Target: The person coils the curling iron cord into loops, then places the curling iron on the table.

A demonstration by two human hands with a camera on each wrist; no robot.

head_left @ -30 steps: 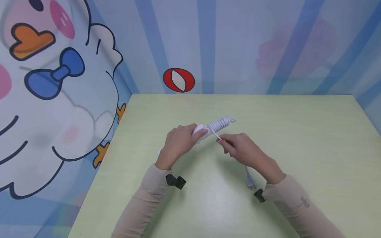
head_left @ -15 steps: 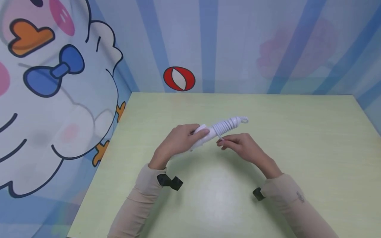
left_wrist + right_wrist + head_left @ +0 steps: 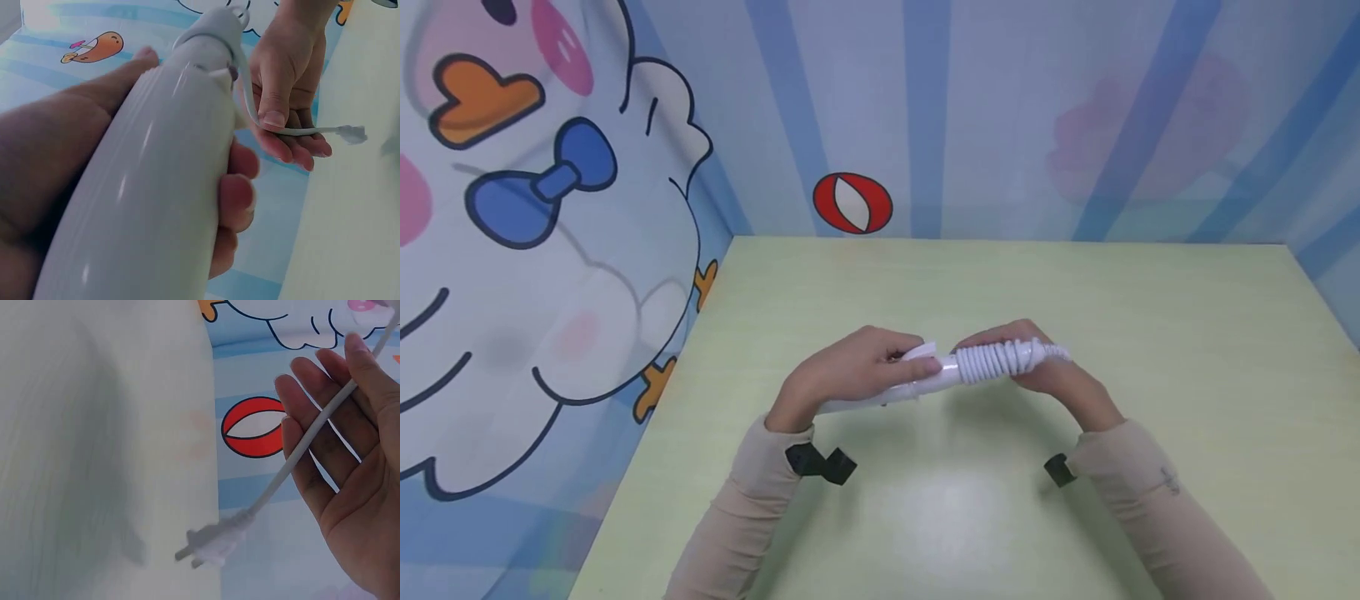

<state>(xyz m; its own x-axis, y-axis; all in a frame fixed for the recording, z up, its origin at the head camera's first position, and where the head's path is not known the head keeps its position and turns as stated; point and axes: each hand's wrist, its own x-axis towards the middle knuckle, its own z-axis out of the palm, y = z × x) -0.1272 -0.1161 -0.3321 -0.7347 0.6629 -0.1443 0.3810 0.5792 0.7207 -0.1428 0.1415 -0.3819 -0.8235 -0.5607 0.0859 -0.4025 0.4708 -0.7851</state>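
My left hand (image 3: 861, 367) grips a white wand-shaped electric appliance (image 3: 936, 379), its thumb lying along the top. In the left wrist view, the appliance's smooth body (image 3: 144, 162) fills the foreground, fingers curled round its far side. White cord (image 3: 992, 360) is wound in several close turns about the right end, which points right. Behind that end, my right hand (image 3: 350, 437) is partly hidden in the head view. It holds the cord's loose end (image 3: 312, 431) between thumb and lightly bent fingers. A two-pin plug (image 3: 219, 540) hangs from it.
A pale yellow-green table (image 3: 970, 517) lies under both hands. Behind it stands a blue striped wall (image 3: 992, 117) with a printed red and white ball (image 3: 852, 203). A cartoon bird panel (image 3: 550, 292) borders the left side. Small black cameras (image 3: 822, 462) sit at the wrists.
The appliance has turned nearly level, and its wound end has moved right and nearer. My right hand has gone from in front of the wound end to behind it, carrying the cord.
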